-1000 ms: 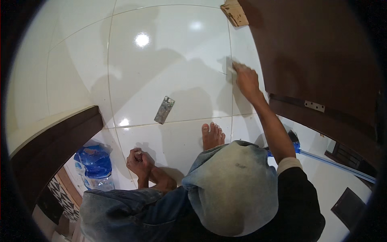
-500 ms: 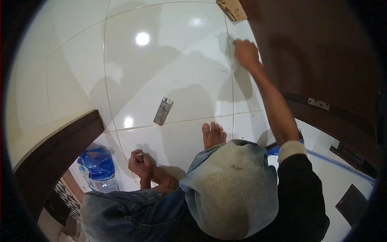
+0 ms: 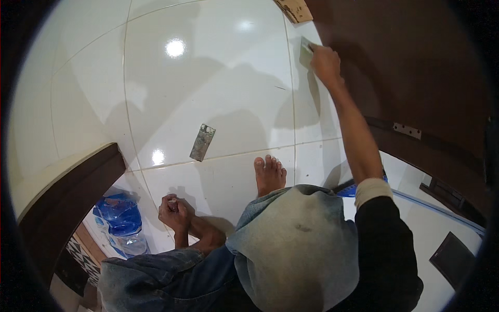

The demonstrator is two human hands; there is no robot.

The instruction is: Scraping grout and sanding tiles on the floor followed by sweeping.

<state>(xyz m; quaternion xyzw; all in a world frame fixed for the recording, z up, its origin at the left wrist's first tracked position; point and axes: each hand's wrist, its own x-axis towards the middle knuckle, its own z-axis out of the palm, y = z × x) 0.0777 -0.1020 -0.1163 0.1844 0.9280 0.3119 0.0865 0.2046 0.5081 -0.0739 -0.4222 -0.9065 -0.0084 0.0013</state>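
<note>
Out at the far right, beside the edge of a dark brown door panel (image 3: 405,67), my right hand (image 3: 326,63) grips a thin, flat, pale grey-green scraper-like blade (image 3: 305,48). The blade stands close to the white tiled floor (image 3: 228,99); contact cannot be told. Low on the left, my left hand (image 3: 175,214) is closed near my bent left leg. A small dark reddish lump shows among its curled fingers, its kind unclear. Between the hands, a stained grey rectangular plate (image 3: 202,142) lies on the tiles, touched by neither.
Stained cardboard (image 3: 295,10) lies at the far edge by the door. Blue plastic packaging (image 3: 120,214) sits at left beside a dark wooden frame (image 3: 73,179). A hinge plate (image 3: 407,130) is on the door's edge. My bare foot (image 3: 269,174) rests on the tiles.
My right hand has shifted slightly right and nearer, and the blade in it now shows more plainly. My left hand stays closed in about the same place. The view has shifted a little.
</note>
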